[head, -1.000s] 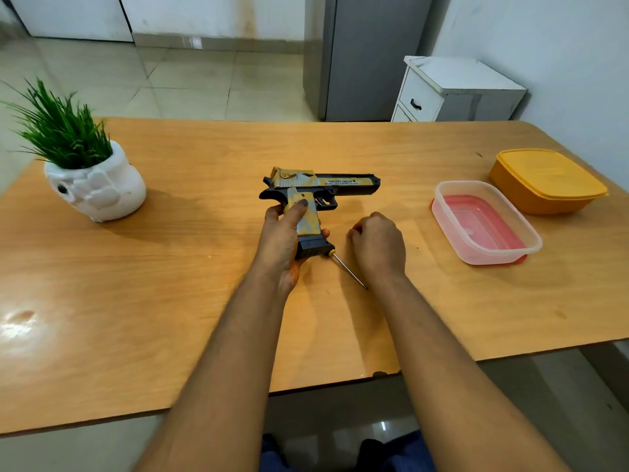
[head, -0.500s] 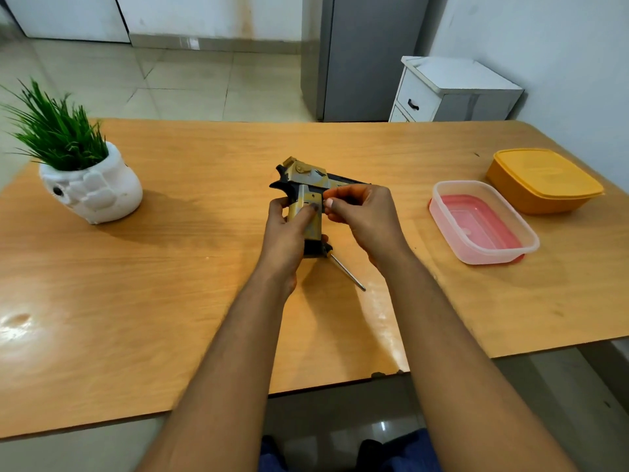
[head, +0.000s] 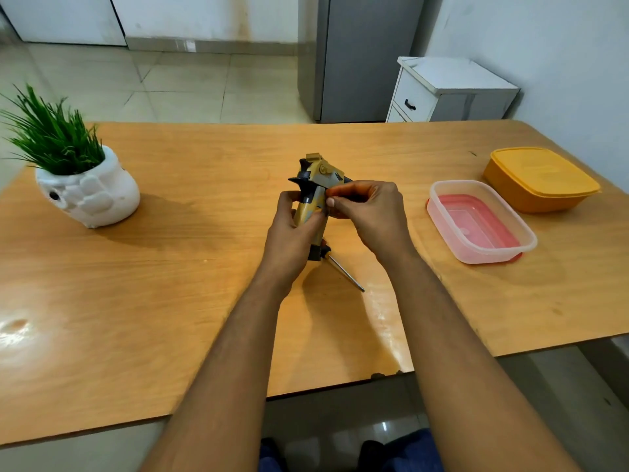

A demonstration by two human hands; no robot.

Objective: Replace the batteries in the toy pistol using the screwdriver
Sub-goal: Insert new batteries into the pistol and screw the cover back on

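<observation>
Toy pistol (head: 315,189) held above mid-table, tilted, grip toward the person. Left hand (head: 292,233) curled round the grip; right hand (head: 369,212) curled over the barrel, fingertips pinching at the frame. Screwdriver (head: 343,272) lies on the wooden table (head: 170,284) just under the hands, tip pointing near-right. Potted plant (head: 73,175) far left; clear pink container (head: 480,221) and orange lidded box (head: 539,178) on the right. Tiled floor, grey cabinet (head: 357,56) and white drawer unit (head: 449,90) beyond. Versus 1 s ago: pistol was flat on the table, right hand fisted beside it; now lifted, both hands on it.
</observation>
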